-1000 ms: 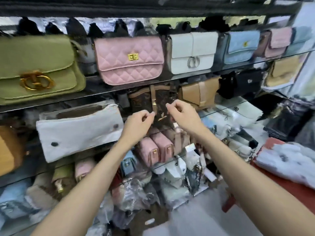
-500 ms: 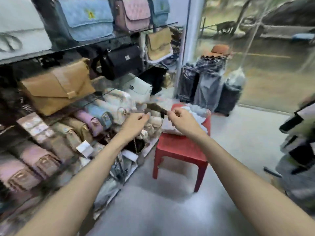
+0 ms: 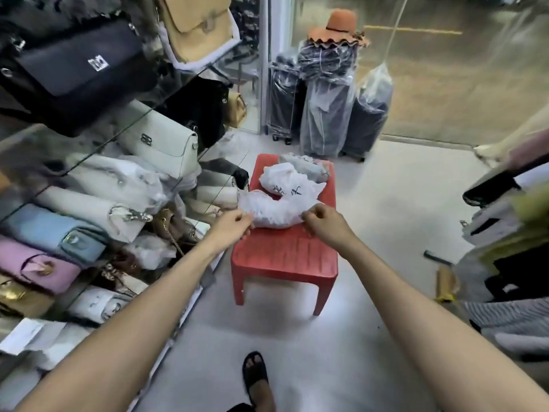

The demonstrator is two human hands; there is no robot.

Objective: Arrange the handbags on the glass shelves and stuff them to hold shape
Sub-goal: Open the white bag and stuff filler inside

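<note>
Nearby, wrapped suitcases [image 3: 323,114], orange hat [image 3: 338,25]

Two bare forearms are seen entering from the lower corners of the frame, with no sleeves, watch, bracelets or rings to be made out along them. The left hand [image 3: 230,228] and the right hand [image 3: 322,223] are shown uncovered, without gloves. At the bottom centre of the frame a foot [image 3: 257,379] is pictured in a black open-toed sandal [image 3: 252,371], its broad dark strap laid across the instep and the toes left exposed at the front. A small patch of dark clothing [image 3: 240,408] is glimpsed at the very bottom edge, just left of the foot, too little of it being visible for the garment to be identified
</note>
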